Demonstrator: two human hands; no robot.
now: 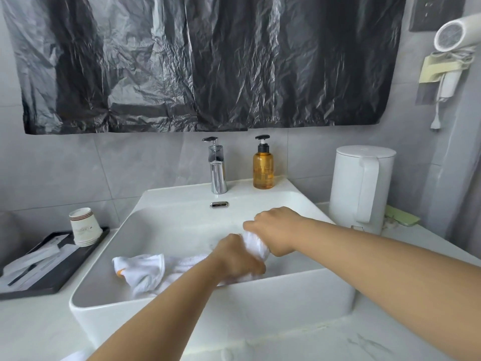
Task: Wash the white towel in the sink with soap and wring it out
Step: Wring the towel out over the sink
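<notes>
A view from above of a white rectangular sink (286, 303) sitting on a pale, marbled table (390, 334) in a grey-tiled bathroom. Two bare forearms reach in from the bottom edge. The left hand (238, 259) and right hand (278, 230) both have their fingers curled tight around a bunched part of a white towel (145, 272), the two grips close together over the basin. The rest of the towel trails left and lies crumpled on the sink floor.

At the back rim stands a chrome tap (218, 170), with an amber soap bottle (263, 165) with a black pump just to its right. A white electric kettle (361, 188) stands on the table to the right of the sink. To the left, a black tray (52, 285) holds a stack of upturned paper cups (84, 227) and wrapped sachets. Crinkled black plastic sheeting (203, 61) hangs across the wall above. A white hairdryer (453, 37) sits in a wall holder at the upper right.
</notes>
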